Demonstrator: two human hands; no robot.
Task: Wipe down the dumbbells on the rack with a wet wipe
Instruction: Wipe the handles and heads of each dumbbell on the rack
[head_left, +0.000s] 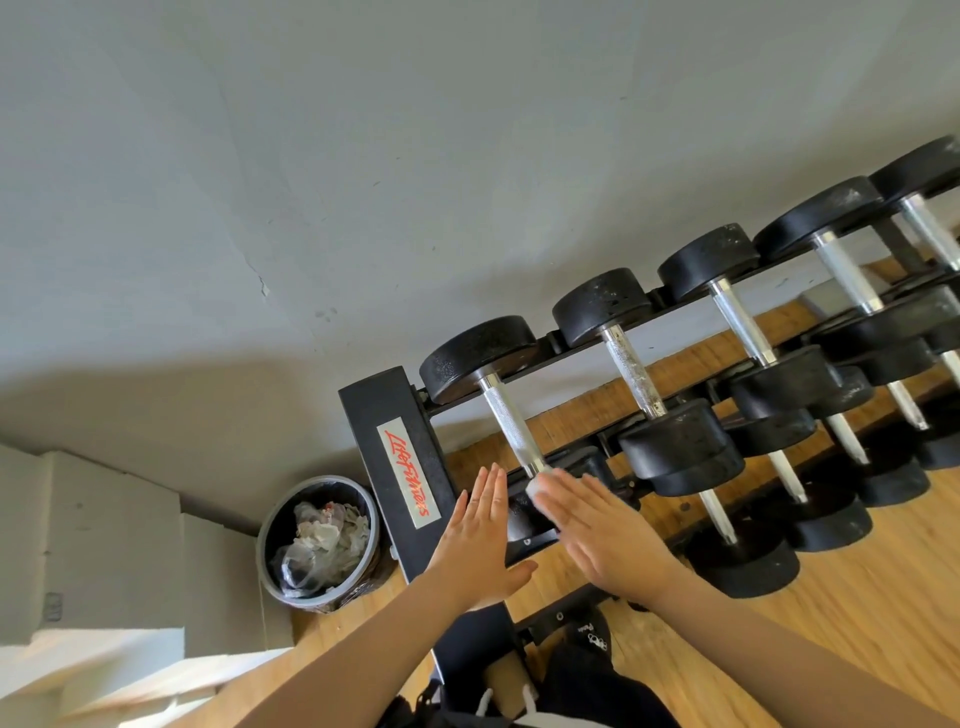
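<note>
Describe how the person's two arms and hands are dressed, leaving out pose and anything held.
Both forearms are bare up to the frame's lower edge: no sleeves show. The left hand and right hand wear no gloves, and no rings, watch or wristband are visible.

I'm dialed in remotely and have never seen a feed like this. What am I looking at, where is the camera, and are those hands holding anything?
No machine here: this is one wide-angle camera worn on a person's head, looking down and tilted, so the room appears slanted. The two bare arms are the wearer's own. The left hand is flat with straight fingers beside the end post of the black dumbbell rack. The right hand, also flat, presses a white wet wipe against the near end of the first dumbbell; that end is hidden beneath it. More dumbbells fill both tiers to the right. A bin with crumpled rubbish stands on the wooden floor by the wall.
</note>
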